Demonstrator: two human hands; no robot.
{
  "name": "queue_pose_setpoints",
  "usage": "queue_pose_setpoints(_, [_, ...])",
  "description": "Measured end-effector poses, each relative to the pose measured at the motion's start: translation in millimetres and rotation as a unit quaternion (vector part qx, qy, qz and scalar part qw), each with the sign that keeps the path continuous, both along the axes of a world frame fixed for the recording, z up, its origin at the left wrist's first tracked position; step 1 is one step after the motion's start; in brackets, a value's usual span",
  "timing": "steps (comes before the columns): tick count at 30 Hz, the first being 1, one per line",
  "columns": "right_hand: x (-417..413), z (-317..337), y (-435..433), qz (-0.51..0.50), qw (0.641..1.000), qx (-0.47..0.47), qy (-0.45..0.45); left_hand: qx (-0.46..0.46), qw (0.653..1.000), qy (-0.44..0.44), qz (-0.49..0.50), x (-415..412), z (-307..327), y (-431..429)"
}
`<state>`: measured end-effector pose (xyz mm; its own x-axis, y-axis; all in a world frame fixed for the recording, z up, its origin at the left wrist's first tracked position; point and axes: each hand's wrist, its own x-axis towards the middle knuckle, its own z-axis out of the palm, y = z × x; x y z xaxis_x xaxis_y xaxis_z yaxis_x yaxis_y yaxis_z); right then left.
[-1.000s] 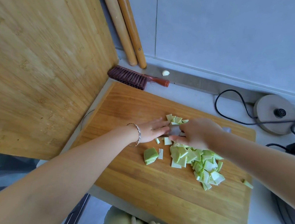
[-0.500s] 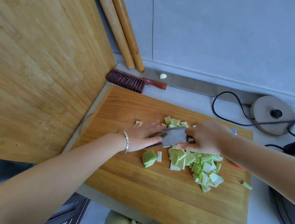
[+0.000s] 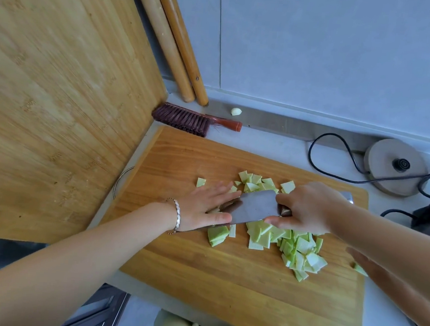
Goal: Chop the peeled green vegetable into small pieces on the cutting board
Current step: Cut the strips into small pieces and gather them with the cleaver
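- An orange-brown wooden cutting board [image 3: 224, 287] lies flat on a grey counter [image 3: 274, 147] and runs from the picture's middle toward 5 o'clock.
- Pale green, thin-cut vegetable pieces [image 3: 297, 249] lie on it. The main heap is at 3 o'clock from the board's middle, and a smaller cluster is at 12 to 1 o'clock, beyond the blade. One piece lies alone at 11 o'clock.
- A thicker green chunk [image 3: 217, 236] lies at 6 o'clock of the left thumb, just beside it.
- A broad, grey steel cleaver [image 3: 254, 207] is tilted between the two hands, its flat side facing up.
- The right hand [image 3: 308, 208] grips the cleaver. Thumb and forefinger pinch the blade's near end, and the other fingers curl round a mostly hidden handle.
- The left hand [image 3: 202, 208] lies flat with straight fingers close together, the fingertips touching the blade's far end. A silver bracelet [image 3: 177, 217] circles its wrist.
- A large pale bamboo board [image 3: 59, 99] leans upright at 9 to 10 o'clock.
- Two wooden rolling pins [image 3: 171, 48] stand against the wall at 12 o'clock.
- A reddish-brown bristle brush [image 3: 184, 119] lies at the cutting board's far corner, with a white garlic clove [image 3: 236, 111] just beyond.
- A round beige kettle base [image 3: 393, 166] and a black cord [image 3: 312, 155] sit at 2 o'clock.
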<state>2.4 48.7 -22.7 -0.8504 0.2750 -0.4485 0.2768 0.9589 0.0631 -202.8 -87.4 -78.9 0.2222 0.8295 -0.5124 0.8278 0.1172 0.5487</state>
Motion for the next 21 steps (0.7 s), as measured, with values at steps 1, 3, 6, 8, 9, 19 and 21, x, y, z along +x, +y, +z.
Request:
queue_pose_setpoints(1, [-1,0,0,0.003,1.0,0.002,0.002,0.005,1.0,0.004,-0.014,-1,0,-1])
queue_pose_setpoints(3, [-4,-1,1,0.015,1.0,0.005,0.003,0.02,0.999,0.012,-0.037,-2,-1,-1])
queue_pose_setpoints(6, [-5,-1,3,0.027,1.0,0.01,-0.001,0.031,0.998,0.018,-0.042,-2,-6,1])
queue_pose_setpoints(8, [-3,0,4,0.034,0.999,0.011,-0.002,0.027,0.999,0.018,-0.031,-2,-9,2])
queue_pose_setpoints(9, [-2,1,5,0.039,0.999,0.011,-0.001,0.026,0.999,0.02,-0.025,-3,-10,4])
queue_pose_setpoints(19, [24,0,11,0.048,0.999,-0.008,-0.004,0.0,0.988,0.133,0.082,-6,-30,47])
queue_pose_setpoints(21, [29,-3,12,0.025,0.999,-0.022,0.021,0.017,0.984,0.111,0.139,-15,-20,50])
